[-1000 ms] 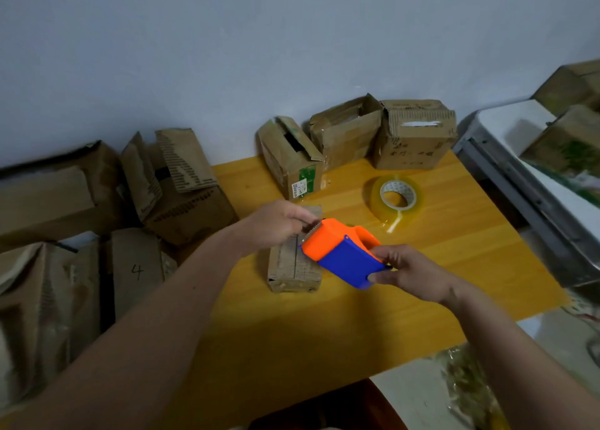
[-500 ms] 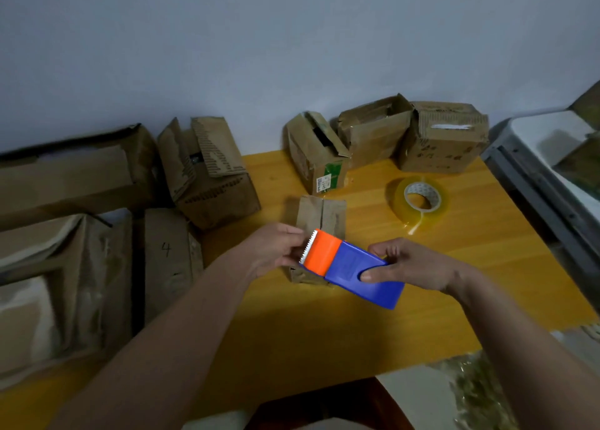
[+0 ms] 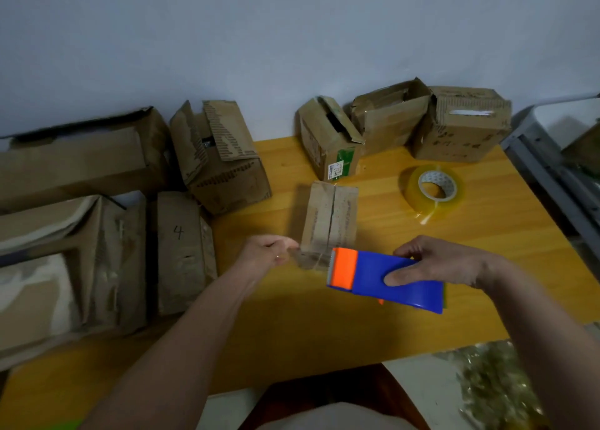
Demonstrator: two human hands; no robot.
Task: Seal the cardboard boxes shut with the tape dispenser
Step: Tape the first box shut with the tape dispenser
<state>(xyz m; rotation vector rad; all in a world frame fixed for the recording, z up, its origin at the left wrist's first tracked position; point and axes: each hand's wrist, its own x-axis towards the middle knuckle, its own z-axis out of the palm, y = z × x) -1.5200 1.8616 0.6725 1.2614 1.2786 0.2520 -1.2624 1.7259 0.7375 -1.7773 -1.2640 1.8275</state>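
A small closed cardboard box [image 3: 329, 222] lies in the middle of the yellow table [image 3: 324, 325], its two top flaps meeting along a centre seam. My right hand [image 3: 438, 261] grips the blue and orange tape dispenser [image 3: 383, 278] just in front of the box, serrated orange end pointing left. My left hand [image 3: 269, 251] pinches the free end of clear tape [image 3: 308, 257] stretched between it and the dispenser, in front of the box's near end.
A roll of clear tape [image 3: 433, 191] stands right of the box. Three open boxes [image 3: 389, 128] line the back wall. Larger boxes, one marked "4" [image 3: 181, 251], crowd the left. A grey shelf [image 3: 558, 170] borders the right edge.
The dispenser has moved back toward me and off the box. My left hand has slid left, drawing tape out. The view has shifted so the box sits farther from me.
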